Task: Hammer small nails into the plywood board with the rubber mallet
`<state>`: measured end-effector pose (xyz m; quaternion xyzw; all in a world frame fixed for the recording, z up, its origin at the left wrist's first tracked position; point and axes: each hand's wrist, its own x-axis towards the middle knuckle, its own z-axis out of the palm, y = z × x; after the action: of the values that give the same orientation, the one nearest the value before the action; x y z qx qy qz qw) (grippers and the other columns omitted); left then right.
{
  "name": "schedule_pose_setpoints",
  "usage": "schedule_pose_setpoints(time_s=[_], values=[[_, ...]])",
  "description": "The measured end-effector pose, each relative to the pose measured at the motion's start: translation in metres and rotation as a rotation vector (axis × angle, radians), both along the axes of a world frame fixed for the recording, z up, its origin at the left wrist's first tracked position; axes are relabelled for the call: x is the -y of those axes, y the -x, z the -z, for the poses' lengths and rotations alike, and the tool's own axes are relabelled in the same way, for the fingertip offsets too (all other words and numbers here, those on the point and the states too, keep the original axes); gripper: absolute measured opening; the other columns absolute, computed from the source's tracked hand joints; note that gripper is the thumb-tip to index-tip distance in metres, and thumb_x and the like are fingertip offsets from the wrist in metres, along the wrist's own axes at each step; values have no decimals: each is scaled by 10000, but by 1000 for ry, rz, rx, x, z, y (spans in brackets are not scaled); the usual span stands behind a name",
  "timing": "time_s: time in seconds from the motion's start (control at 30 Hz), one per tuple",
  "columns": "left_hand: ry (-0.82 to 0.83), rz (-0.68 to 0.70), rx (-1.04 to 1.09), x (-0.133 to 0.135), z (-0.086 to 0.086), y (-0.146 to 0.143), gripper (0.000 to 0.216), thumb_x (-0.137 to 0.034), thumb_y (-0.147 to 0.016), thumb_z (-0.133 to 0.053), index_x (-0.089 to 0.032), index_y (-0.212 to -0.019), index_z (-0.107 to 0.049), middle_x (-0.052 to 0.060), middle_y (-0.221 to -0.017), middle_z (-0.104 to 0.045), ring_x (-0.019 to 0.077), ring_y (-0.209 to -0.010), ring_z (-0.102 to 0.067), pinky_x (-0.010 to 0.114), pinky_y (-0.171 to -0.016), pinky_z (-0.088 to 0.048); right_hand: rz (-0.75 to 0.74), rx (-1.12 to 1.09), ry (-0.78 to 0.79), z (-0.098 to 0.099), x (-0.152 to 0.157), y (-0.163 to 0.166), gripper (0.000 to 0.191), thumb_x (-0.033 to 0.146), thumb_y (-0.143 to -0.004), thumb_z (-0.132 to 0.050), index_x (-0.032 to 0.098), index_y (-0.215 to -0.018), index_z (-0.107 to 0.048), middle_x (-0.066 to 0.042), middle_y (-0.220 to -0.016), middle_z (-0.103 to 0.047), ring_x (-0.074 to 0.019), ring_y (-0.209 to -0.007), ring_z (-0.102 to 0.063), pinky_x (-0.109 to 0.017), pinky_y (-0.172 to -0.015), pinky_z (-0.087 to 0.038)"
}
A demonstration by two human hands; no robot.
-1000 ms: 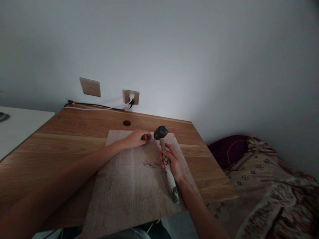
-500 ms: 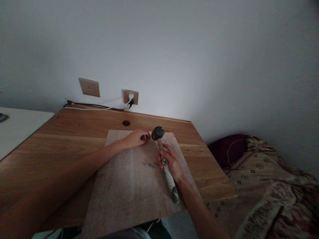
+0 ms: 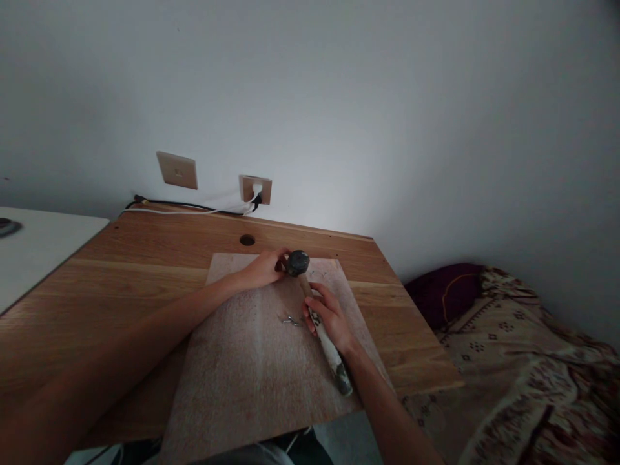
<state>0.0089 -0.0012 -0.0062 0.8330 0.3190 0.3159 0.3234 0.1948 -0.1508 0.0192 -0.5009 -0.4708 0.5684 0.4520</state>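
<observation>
My right hand (image 3: 333, 318) is wrapped round the handle of a hammer (image 3: 328, 345), which is pale wood with white and dark patches. The hammer's dark, rounded head points away from me, just beside the fingers of my left hand (image 3: 268, 268). Those fingers are curled in a pinch near the far edge of a wooden board (image 3: 232, 361); whatever they hold is hidden behind the hammer head. Several small metal nails (image 3: 291, 320) lie in a loose bunch on the board, left of my right hand.
Under the board is a wooden desk (image 3: 145, 252) with a round cable hole (image 3: 247, 239). Cables (image 3: 194, 210) run along its back edge to a wall socket (image 3: 256, 190). A white surface (image 3: 53, 239) stands at left, and patterned bedding (image 3: 504, 329) lies at right.
The hammer head has moved left and slightly down, and now overlaps the fingertips of my left hand. My left hand stays in about the same place.
</observation>
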Motion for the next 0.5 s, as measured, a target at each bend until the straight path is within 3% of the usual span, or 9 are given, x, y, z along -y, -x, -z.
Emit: schedule_pose_setpoints(time_s=[0.3,0.5], values=[[-4,53,30,-7,9,1,412,-86,-758,-669,-151,-1164,-633,51,-916,-771,184,-766,-727,261,-694,-536,11,-13,1,0,1,0,401,442,-804,-667,214,-1109,-541,64,-628,-594,-100,-382,-476,-212,-334,-367],[-18,34,-10,-4,7,0,458,-65,-741,-669,-150,-1189,-631,50,-939,-764,180,-755,-712,264,-692,-520,16,-8,10,-2,0,0,381,436,-800,-651,219,-1091,-536,67,-614,-590,-102,-375,-461,-215,-327,-361]])
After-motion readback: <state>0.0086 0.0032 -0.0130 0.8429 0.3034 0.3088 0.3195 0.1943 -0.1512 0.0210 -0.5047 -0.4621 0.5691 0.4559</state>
